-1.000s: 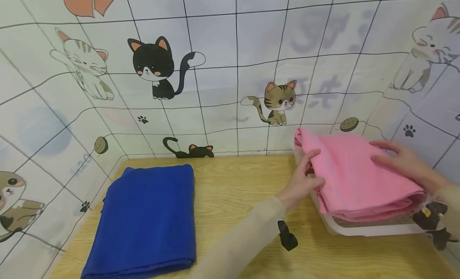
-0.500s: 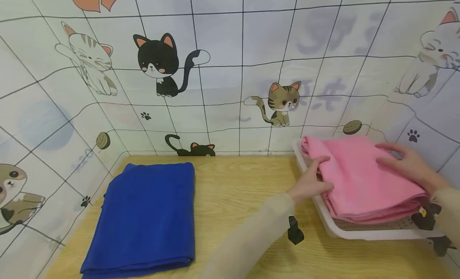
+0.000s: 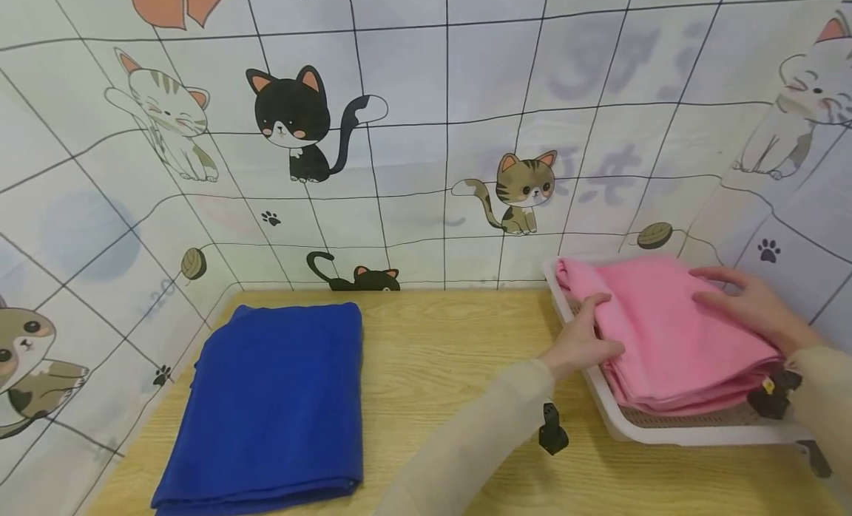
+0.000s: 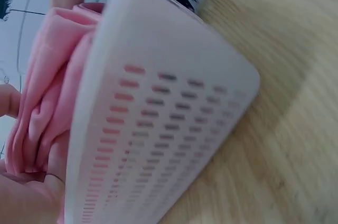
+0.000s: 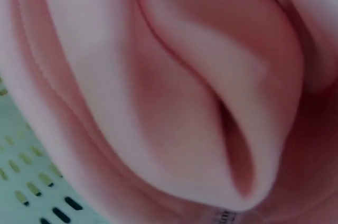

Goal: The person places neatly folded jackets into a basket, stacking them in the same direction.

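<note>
A folded pink cloth (image 3: 672,327) lies in a white plastic basket (image 3: 705,435) at the right of the table. My left hand (image 3: 577,344) grips the cloth's left edge, thumb on the near side. In the left wrist view, fingers (image 4: 57,158) reach under the cloth's folds just inside the basket wall (image 4: 174,49). On the far right edge, my right hand (image 3: 748,301) holds the cloth, its lower fingers hidden. The right wrist view is filled by soft pink folds (image 5: 158,102), with a small printed label (image 5: 226,215) at the bottom.
A folded blue cloth (image 3: 279,405) lies flat on the left of the wooden table (image 3: 446,368). Wall covering with cartoon cats (image 3: 399,72) encloses the back and both sides. The basket stands close to the right wall.
Both hands have lowered the pink cloth into the basket, so more of the left rim now shows. The view has shifted slightly. The blue cloth has stayed put.
</note>
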Demonstrator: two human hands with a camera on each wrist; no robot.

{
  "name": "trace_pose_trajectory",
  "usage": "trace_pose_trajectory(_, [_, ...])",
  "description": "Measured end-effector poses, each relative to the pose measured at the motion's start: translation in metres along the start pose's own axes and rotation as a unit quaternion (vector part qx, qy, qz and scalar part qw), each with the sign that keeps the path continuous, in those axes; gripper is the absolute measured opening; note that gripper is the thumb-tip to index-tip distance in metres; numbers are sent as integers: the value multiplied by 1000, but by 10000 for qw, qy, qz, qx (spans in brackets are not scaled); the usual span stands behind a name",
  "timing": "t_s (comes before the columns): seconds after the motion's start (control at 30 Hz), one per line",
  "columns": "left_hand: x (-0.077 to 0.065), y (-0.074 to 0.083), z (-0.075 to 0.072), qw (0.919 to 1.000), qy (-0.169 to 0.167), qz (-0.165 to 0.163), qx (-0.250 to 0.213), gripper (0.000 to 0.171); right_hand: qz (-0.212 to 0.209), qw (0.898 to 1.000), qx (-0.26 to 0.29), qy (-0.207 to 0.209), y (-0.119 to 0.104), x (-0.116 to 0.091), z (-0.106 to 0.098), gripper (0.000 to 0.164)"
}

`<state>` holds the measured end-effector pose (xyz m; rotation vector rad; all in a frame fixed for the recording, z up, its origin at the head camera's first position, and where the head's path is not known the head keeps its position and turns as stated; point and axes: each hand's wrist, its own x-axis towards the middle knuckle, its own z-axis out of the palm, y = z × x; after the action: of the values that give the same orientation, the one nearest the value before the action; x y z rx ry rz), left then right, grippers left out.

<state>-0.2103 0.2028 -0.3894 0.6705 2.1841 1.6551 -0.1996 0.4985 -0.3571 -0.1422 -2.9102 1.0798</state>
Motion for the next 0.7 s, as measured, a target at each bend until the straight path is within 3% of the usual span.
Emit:
trace_pose_trajectory(0.23, [1,0,1,9968,-44,381,697,78,149,9988,372,-272,6,-5,5,61])
trace_pose_trajectory(0.5, [4,2,0,9931,-247,293,1104,72,220,9902,1111,-811,10,1,10,63])
trace_pose_trajectory(0.6, [6,3,-2,9901,-374,307,1314,70,299,9863,1298,-971,11,2,10,67])
trace_pose_trajectory(0.7, [10,3,-1,9815,-523,463,1786,69,156,9877,1168,-1025,13,3,10,65])
